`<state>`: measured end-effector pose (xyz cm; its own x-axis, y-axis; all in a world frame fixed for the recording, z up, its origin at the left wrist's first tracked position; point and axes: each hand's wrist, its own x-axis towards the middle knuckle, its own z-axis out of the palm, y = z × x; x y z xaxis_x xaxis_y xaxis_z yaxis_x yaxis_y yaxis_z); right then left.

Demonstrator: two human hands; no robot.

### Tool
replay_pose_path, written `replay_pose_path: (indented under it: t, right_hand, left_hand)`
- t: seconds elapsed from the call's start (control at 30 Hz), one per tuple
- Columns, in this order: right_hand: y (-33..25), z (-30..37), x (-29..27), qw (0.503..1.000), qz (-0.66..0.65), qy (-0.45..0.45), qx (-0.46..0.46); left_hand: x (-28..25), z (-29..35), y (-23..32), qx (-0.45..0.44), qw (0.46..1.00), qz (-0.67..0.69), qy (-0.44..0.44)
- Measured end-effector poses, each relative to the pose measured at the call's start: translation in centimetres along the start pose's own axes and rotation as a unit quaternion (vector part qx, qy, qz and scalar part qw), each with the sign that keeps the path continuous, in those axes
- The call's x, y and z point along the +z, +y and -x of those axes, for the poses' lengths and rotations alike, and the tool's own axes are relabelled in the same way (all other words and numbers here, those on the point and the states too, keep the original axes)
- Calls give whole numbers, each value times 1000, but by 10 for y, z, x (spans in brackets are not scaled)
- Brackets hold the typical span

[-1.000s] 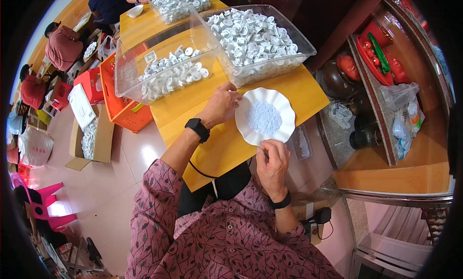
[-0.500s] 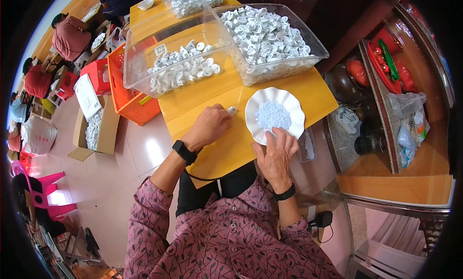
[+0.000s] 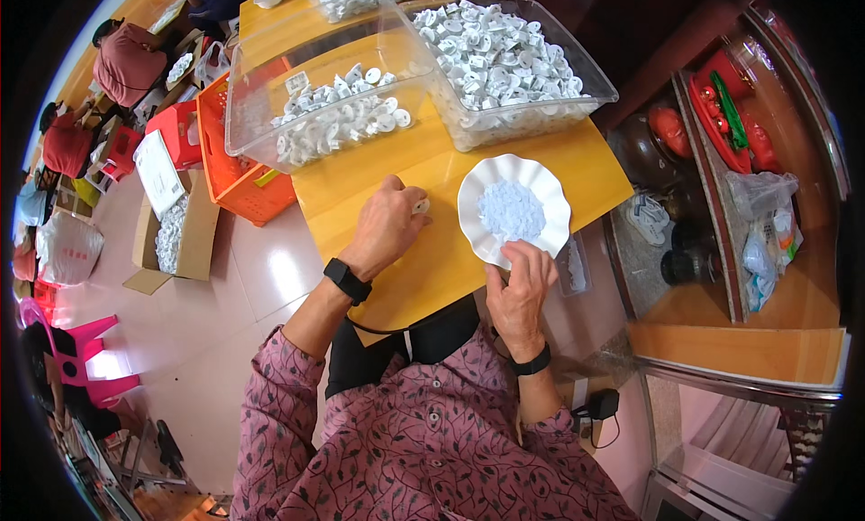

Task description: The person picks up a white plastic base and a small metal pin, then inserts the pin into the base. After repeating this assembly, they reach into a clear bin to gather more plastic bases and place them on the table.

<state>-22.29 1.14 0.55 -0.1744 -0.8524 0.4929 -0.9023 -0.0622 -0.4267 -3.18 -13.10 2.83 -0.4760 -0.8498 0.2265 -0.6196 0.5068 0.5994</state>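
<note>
My left hand is over the yellow tabletop, fingers bent and closed around a small white plastic piece that shows past the fingertips. To its right stands a white plate with a wavy rim, holding a heap of tiny pale blue bits. At the plate's near rim is my right hand, its fingers bent and drawn together by the edge of the heap. Whatever those fingertips pinch, if anything, is too small to make out.
Beyond the plate, a clear bin is heaped with white plastic pieces; a second clear bin, left of it, holds fewer. An orange crate and a cardboard box stand on the floor at left. Shelves line the right. Other people sit far left.
My left hand has shifted slightly left, its fingers now curled closer round the white piece. The right hand has drawn a little right and toward me, its fingers closer together.
</note>
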Motion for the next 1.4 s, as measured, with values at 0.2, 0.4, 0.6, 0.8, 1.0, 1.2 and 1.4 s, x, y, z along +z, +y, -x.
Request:
replay_pose_path:
  t: [0.2,0.4,0.6,0.8,1.0,1.2,1.4]
  right_hand:
    - [0,-2,-1,999,34,-34,3]
    - [-5,-9,1,993,89,-79,4]
    - [-3,-4,1,996,67,-54,-6]
    - [-1,0,2,999,31,-33,-14]
    - [-1,3,2,999,-7,-11,-44]
    - [-13,1,-3,998,-28,-10,-49]
    - [-43,3,-15,842,-438,-174,264]
  left_hand:
    - [5,5,5,-22,998,-25,-53]
    - [10,15,6,-14,996,-37,-76]
    - [-12,28,16,-1,996,77,-48]
    - [-35,56,38,-177,915,349,-103]
    - [-27,90,39,-249,831,489,-87]
    - [-5,108,33,-294,771,561,-68]
    - [6,111,36,-261,806,527,-60]
